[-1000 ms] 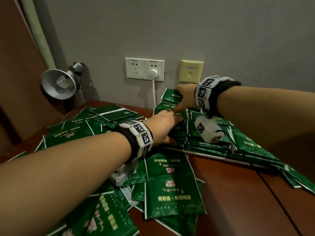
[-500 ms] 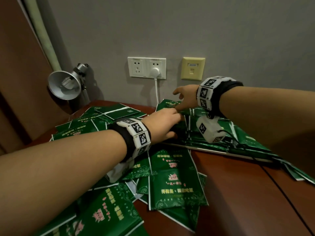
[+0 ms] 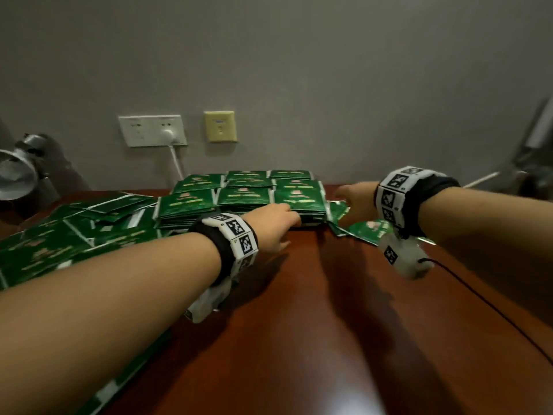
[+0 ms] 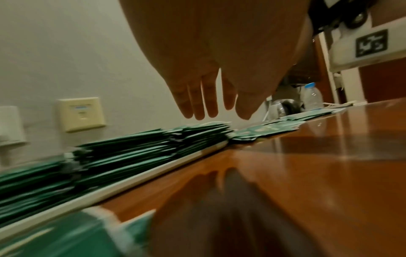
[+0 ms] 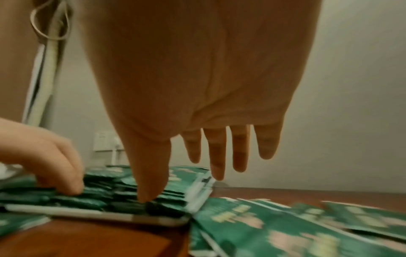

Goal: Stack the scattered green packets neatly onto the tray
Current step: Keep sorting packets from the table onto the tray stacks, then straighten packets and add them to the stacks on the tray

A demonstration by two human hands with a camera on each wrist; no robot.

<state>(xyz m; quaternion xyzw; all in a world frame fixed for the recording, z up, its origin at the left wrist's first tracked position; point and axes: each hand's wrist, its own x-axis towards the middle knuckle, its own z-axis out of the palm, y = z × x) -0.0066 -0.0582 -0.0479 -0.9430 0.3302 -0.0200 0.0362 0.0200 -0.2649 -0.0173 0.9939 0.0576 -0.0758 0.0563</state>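
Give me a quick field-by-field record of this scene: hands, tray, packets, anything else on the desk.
left hand: open, fingers on the front-right stack
right hand: open, holding nothing, by the tray's right end
tray: white, carrying stacked packets in rows
loose packets: scattered left and right of tray
desk: red-brown wood

Left hand point(image 4: 211, 69) hangs palm-down, fingers point(image 4: 197, 102) straight and loose, holding nothing, above stacked glossy green foil packets point(image 4: 131, 149) on a flat white tray point(image 4: 153, 172). The tray sits on a polished reddish-brown wooden surface point(image 4: 307, 173), loose packets beyond. Cream wall plate point(image 4: 80, 113) left; clear blue-capped plastic bottle point(image 4: 312, 96) far right, blurred.
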